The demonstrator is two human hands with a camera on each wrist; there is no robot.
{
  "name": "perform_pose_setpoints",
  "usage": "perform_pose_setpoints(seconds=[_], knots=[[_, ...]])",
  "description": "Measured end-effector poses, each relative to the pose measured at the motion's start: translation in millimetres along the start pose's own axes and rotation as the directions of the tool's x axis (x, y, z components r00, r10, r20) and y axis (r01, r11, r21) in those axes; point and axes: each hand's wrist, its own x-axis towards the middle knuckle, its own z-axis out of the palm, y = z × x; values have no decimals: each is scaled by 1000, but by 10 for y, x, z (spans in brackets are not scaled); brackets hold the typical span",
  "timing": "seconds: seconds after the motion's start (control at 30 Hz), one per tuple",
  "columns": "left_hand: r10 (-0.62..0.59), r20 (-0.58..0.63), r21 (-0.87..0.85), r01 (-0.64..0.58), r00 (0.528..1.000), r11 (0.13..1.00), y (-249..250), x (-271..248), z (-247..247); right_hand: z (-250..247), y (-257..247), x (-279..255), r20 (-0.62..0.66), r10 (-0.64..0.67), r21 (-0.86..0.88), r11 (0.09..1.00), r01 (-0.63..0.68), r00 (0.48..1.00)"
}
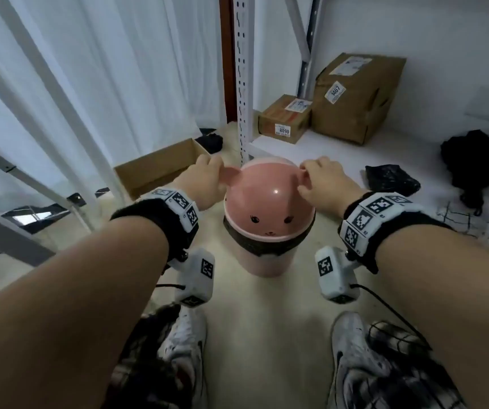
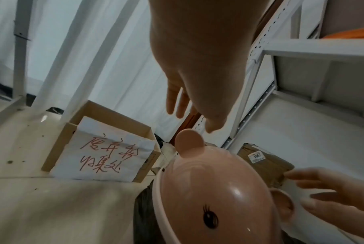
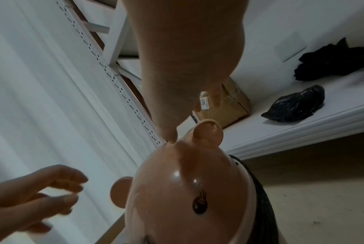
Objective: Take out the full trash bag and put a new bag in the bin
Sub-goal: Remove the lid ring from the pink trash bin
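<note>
A pink bin (image 1: pixel 266 262) stands on the floor between my feet, closed by a domed pink lid (image 1: pixel 266 202) with a bear face and two ears. A black bag's edge (image 1: pixel 266 243) is folded over the rim under the lid. My left hand (image 1: pixel 218 169) reaches the left ear (image 2: pixel 188 142) with straight fingers and holds nothing. My right hand (image 1: pixel 303 178) is over the right ear (image 3: pixel 208 132): the thumb touches the lid beside it and the fingers reach behind it. A crumpled black plastic bag (image 3: pixel 296 104) lies on the low white shelf (image 3: pixel 281 135).
Two taped cardboard boxes (image 1: pixel 355 95) (image 1: pixel 284 119) sit on the shelf behind the bin, beside a perforated white upright (image 1: pixel 243 84). An open cardboard box (image 2: pixel 101 148) with a handwritten sheet stands on the floor at the left, by white curtains. A black heap (image 1: pixel 473 160) lies on the shelf's right.
</note>
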Motion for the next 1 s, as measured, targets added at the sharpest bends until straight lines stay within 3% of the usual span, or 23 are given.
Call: perform_pose_setpoints(seconds=[0.1,0.27,0.37,0.5,0.67,0.77,0.87,1.0], knots=[[-5,-22,-34,4,1000,999,20,233,143,34,50,158,41,0,-32,1000,2,999],[-2,71,13,2,997,1000,60,466,560,292,239,342,186,26,-95,995,-9,982],[-20,32,-123,24,999,992,23,467,633,325,253,331,157,0,-83,997,13,988],[-29,41,-166,36,999,985,27,480,589,289,222,293,137,3,8,1000,-5,991],[3,-31,-292,-11,1000,956,-43,421,528,369,167,161,-100,6,158,987,10,995],[-54,-64,-382,25,996,924,-109,332,495,415,109,142,-129,15,150,989,5,992],[-115,-74,-339,83,991,937,-159,320,455,394,52,199,-122,5,119,993,9,992],[-48,-140,-202,19,989,979,-201,363,467,428,-3,328,-171,53,146,989,-28,984]])
